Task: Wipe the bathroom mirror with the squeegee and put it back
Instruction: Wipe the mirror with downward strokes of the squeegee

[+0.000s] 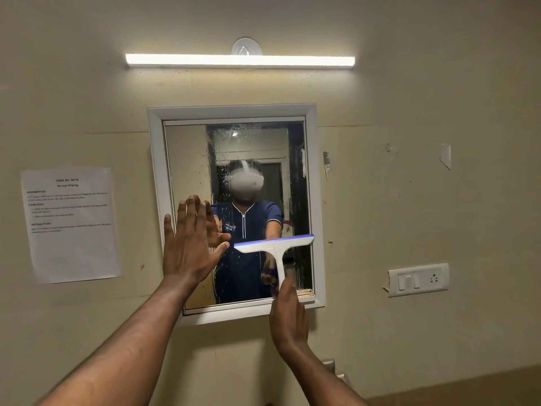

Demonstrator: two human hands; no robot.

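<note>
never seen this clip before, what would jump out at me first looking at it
The bright tube light glowing on the wall above the white-framed mirror draws the eye first. Next comes the white squeegee, its blade against the lower right of the streaky wet glass, its handle gripped from below by the right hand. The left hand is spread open over the mirror's left edge, and a printed sheet hangs on the wall further left.
</note>
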